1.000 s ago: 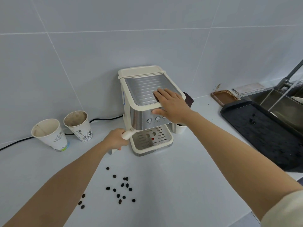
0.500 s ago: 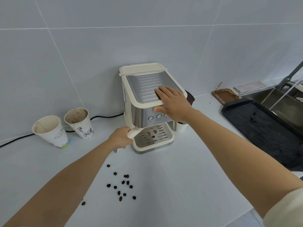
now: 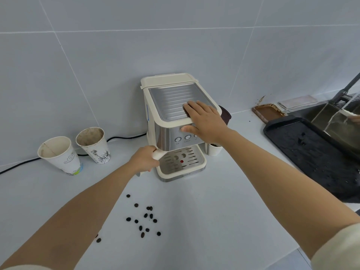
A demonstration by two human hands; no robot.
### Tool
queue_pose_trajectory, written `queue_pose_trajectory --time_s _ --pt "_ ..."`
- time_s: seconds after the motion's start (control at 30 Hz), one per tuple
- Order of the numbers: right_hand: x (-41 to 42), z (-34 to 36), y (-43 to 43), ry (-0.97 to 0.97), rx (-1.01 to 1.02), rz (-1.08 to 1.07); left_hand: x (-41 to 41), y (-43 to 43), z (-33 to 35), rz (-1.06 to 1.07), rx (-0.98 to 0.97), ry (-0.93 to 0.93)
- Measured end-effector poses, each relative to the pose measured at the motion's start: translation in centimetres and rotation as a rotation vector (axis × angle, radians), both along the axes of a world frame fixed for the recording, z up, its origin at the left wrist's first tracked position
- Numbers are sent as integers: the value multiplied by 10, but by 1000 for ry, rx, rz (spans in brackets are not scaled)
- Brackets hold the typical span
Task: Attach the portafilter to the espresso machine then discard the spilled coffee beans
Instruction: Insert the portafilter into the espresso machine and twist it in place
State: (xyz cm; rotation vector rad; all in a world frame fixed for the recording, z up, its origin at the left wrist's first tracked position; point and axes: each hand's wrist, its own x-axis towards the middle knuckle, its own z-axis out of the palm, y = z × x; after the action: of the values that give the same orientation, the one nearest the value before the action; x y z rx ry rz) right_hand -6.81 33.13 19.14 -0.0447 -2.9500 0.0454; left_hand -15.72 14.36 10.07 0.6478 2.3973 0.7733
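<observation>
Two used paper cups [image 3: 76, 152] are standing on my worktop [image 3: 214, 221] by a black cable [image 3: 120, 137]; a black tray [image 3: 319, 158] is lying beside the sink [image 3: 331, 117].

Pale grey-blue tiled wall [image 3: 175, 36] beyond both hands, white countertop [image 3: 224, 221] beneath them, steel sink [image 3: 335, 121] and slanting tap [image 3: 348, 87] far right of the right hand, soft even light, black cable [image 3: 124, 137] along the wall's foot
</observation>
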Motion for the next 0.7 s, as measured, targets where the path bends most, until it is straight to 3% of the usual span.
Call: queue_pose_trajectory --time_s 0.7 --pt "-1 -1 0 -23 0 -9 42 18 -11 94 -22 27"
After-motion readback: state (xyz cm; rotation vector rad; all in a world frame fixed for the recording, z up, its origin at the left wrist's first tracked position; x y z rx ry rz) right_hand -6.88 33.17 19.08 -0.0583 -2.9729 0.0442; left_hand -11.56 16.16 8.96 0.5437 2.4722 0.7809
